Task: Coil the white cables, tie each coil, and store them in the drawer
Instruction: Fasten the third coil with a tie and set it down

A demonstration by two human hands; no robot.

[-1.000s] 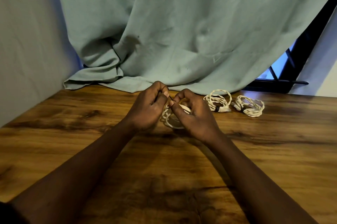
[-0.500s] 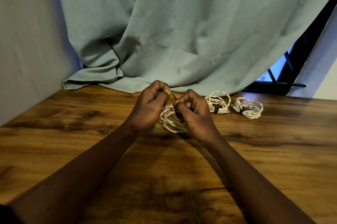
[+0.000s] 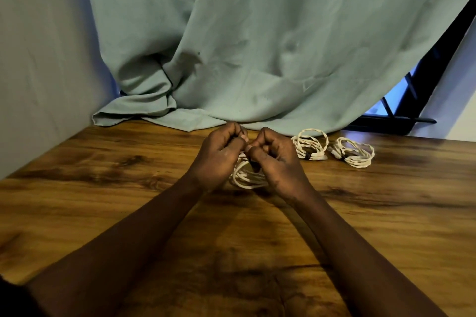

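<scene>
I had the coil [image 3: 247, 178] up in both hands just in front of the curtain [image 3: 257, 46] hem, because a loose coil springs apart unless its turns are pinched together while the tie goes on. My left hand [image 3: 219, 157] and right hand [image 3: 275, 159] met knuckle to knuckle over its top, so the loops hung down between my wrists toward the table [image 3: 128, 162]; whether the lowest loop touched the wood I could not tell. The fingers [image 3: 238, 133] of my left hand were curled tight, thumb pressed against forefinger, nipping the top of the bundle. The fingers [image 3: 268, 136] of my right hand were curled just as far, thumb tip meeting the left thumb, gripping the same spot. A dark patch sat between my palms where a tie would be, but it was too small and shadowed to say whether either pinch had its ends. 2 tied coils lay along the hem to the right of my hands, the nearer [image 3: 309, 145] just beside my right knuckles and the farther [image 3: 353, 153] just beyond it, parked out of the way. I judged this the 3rd coil, at the tying step. No drawer was in view.
</scene>
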